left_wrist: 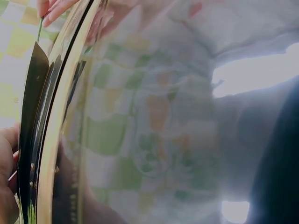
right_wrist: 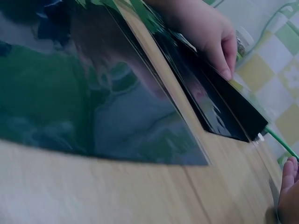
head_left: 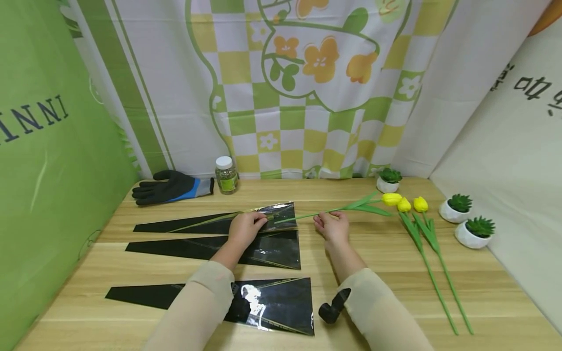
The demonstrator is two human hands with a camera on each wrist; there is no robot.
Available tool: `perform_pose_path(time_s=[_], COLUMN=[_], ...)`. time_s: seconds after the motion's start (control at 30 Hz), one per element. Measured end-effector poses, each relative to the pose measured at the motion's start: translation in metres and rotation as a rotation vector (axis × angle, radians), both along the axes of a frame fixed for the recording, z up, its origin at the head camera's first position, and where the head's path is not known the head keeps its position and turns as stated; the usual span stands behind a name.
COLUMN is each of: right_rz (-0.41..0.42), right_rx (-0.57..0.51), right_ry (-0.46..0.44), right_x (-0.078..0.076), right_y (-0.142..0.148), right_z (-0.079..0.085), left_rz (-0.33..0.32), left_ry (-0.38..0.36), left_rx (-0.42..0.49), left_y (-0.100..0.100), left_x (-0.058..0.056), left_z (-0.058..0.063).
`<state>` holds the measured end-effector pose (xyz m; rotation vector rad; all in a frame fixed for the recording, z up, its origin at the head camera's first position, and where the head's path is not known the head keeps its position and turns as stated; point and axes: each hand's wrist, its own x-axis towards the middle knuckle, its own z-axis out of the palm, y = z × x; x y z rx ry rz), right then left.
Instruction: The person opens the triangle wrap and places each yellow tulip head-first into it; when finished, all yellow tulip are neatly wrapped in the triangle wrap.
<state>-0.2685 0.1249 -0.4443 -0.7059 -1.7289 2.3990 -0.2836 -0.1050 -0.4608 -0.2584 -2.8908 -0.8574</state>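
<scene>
My left hand (head_left: 245, 230) pinches the upper edge of the farthest black flower sleeve (head_left: 197, 225), a long clear-and-black wrapper tapering to the left. Between the thumb and fingers of my right hand (head_left: 335, 230) is the thin green stem of a yellow tulip (head_left: 391, 199), its bloom pointing right. The cut end of that stem overlaps the sleeve's wide right end. In the right wrist view, the sleeve's mouth (right_wrist: 254, 122) stands slightly raised, with the green stem (right_wrist: 281, 141) at it. The left wrist view is mostly filled by a shiny sleeve (left_wrist: 154, 140).
Two more sleeves lie nearer, a middle one (head_left: 184, 247) and a front one (head_left: 290, 304). Two yellow tulips (head_left: 420, 204) rest at right, beside potted succulents (head_left: 475, 234). A black work glove (head_left: 164, 189) and a white-capped jar (head_left: 226, 176) stand along the back.
</scene>
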Motion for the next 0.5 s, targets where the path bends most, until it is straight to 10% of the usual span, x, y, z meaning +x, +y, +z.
perform_pose_path(time_s=[0.5], right_rz=[0.021], right_rx=[0.040], right_ry=[0.028], right_x=[-0.005], right_y=[-0.032], right_z=[-0.006], left_rz=[0.001], left_ry=[-0.013], left_rx=[-0.017], left_y=[0.002], left_x=[-0.002], left_z=[0.000])
